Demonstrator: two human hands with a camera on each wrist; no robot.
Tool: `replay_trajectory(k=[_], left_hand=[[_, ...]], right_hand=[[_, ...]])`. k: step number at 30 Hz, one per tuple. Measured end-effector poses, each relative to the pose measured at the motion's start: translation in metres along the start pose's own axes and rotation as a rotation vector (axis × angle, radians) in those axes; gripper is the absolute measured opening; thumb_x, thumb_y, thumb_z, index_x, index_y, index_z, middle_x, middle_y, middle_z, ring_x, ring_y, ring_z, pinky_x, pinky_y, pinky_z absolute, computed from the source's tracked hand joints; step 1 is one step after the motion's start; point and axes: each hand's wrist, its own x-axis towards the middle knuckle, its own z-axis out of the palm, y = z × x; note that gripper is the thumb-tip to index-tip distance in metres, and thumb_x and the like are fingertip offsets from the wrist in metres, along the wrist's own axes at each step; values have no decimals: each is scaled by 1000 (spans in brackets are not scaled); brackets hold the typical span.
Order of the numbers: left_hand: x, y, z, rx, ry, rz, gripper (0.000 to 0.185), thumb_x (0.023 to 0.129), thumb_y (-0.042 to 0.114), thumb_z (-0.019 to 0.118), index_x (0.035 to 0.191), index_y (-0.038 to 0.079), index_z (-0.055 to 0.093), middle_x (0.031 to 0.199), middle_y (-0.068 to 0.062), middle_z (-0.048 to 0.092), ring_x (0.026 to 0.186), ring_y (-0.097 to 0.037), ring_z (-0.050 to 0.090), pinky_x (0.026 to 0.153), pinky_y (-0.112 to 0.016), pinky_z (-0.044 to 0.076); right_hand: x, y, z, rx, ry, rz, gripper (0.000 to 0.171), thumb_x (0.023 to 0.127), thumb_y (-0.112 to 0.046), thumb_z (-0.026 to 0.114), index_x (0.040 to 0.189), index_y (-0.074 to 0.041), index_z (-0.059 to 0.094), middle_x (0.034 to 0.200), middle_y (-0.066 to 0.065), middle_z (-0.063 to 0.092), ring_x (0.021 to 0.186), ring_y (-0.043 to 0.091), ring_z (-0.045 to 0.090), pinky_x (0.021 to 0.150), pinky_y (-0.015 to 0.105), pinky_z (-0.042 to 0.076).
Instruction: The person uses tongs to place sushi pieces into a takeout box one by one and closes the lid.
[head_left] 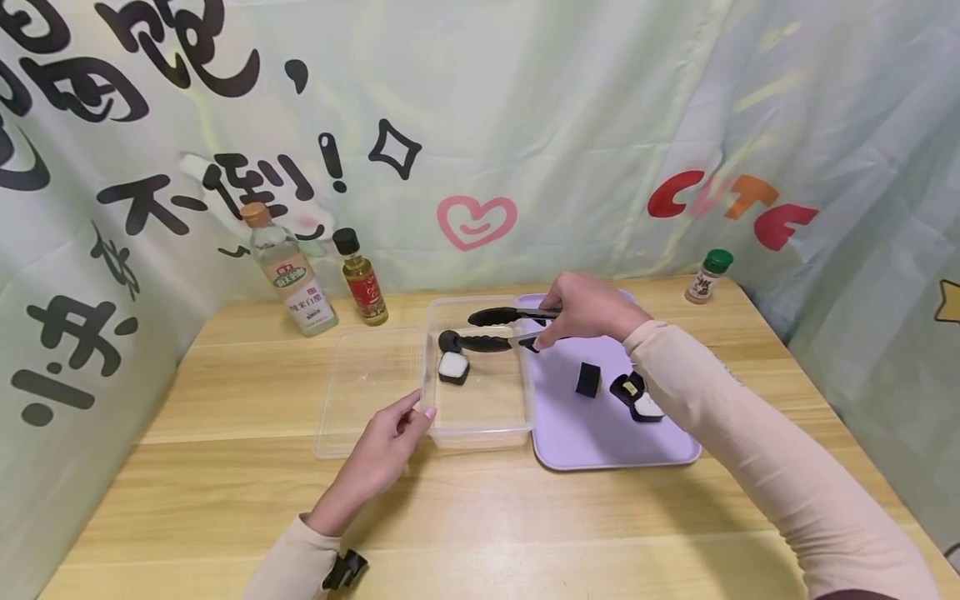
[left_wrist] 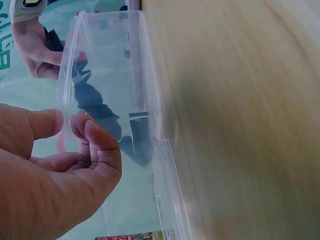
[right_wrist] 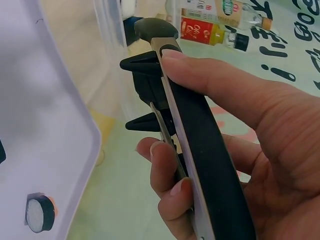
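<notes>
My left hand pinches the near left rim of a clear plastic container; thumb and fingers close on that rim in the left wrist view. With my right hand I grip black tongs. The tongs' arms reach over the container, spread apart, with nothing visible between them. A white-topped sushi piece wrapped in black lies inside the container. Beside it, a dark round piece appears at the tip of the lower arm; whether they touch I cannot tell.
A purple tray right of the container bears a black-wrapped piece and a white-topped piece. Left lies a clear lid. Behind stand a vinegar bottle, an oil bottle and a green-capped shaker.
</notes>
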Motion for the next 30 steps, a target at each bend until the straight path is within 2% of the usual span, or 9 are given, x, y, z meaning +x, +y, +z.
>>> replay_trajectory(k=[4,9,12,15,20,23,25,27,30], left_hand=[[0,1,0,-5,1,-2,58,106,29,57,151,-3,42,83,-11,58,60,-12,45,48,-24,39],[0,1,0,-2,4,-5,58,106,28,57,151,-3,42,83,-12,57,60,-12,46,48,-25,39],[0,0,0,0,1,0,58,106,28,57,151,-4,42,84,-12,57,61,-13,46,49,-25,39],[0,1,1,0,1,1,57,106,28,57,151,-4,42,84,-12,58,62,-13,46,49,-24,39],[0,1,1,-3,1,-2,57,106,28,57,151,-4,42,84,-13,57,62,-13,46,49,-24,39],[0,1,1,0,2,-1,57,106,28,57,151,-4,42,84,-12,57,62,-13,47,49,-24,39],[0,2,1,1,3,-2,58,106,28,57,151,-4,42,83,-12,57,61,-13,47,49,-25,39],[0,2,1,3,4,-3,58,106,29,57,151,-4,42,83,-12,57,61,-13,46,49,-25,39],[0,2,1,4,7,-6,58,106,29,57,151,-4,42,82,-12,57,61,-13,46,48,-24,38]], right_hand=[[-5,1,-5,44,3,2,45,73,-27,90,109,-3,79,122,15,70,59,12,37,59,30,36],[-15,5,-13,75,24,27,62,74,-31,90,124,0,72,123,15,70,71,11,65,74,38,51],[-21,11,-18,102,40,50,67,73,-32,91,128,0,70,125,17,68,59,12,61,67,39,53],[-27,17,-23,132,61,61,69,73,-32,91,128,2,68,127,22,66,47,13,42,57,35,46],[-38,30,-28,165,96,101,68,72,-34,93,125,2,71,128,24,65,50,16,25,58,35,42],[-45,38,-31,178,124,131,67,72,-35,93,124,0,72,129,23,64,63,19,47,61,35,43],[-49,43,-34,178,141,151,67,72,-36,93,125,-1,71,131,23,63,68,23,49,59,36,42],[-54,49,-36,171,158,165,70,72,-37,93,128,-1,69,131,24,62,70,23,50,60,36,41],[-59,58,-38,179,171,188,74,72,-39,93,130,-1,68,127,26,64,59,22,31,56,37,35]])
